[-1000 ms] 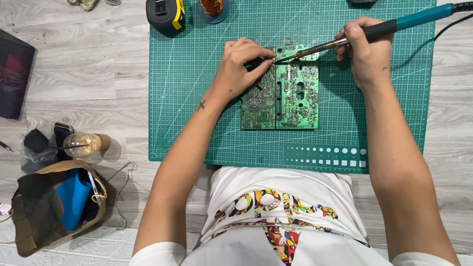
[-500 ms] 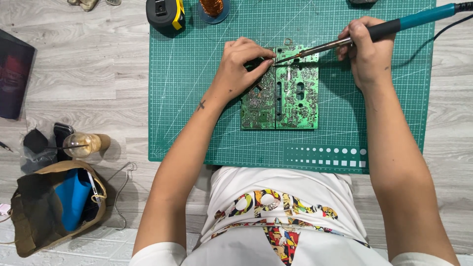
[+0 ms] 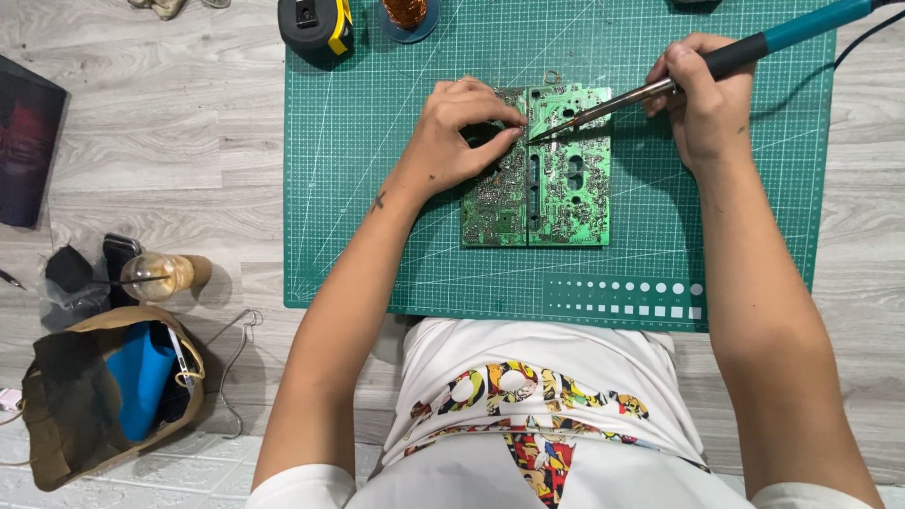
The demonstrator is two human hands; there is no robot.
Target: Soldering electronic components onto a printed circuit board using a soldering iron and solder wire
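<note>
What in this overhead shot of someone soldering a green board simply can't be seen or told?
- Head view: what the left hand pinches, hidden by its fingers.
- The joint under the soldering iron tip on the circuit board: too small.
- The iron's cord: cut off by the top edge.
- The brown bag: its contents mostly hidden.

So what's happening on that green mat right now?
A person is working on a green printed circuit board lying flat on a green gridded cutting mat. The right hand holds a soldering iron with a teal and black handle, its metal tip touching the board near its top edge. The left hand rests on the board's upper left, fingers pinched close to the tip. A black and yellow tape measure sits at the mat's top edge.
</note>
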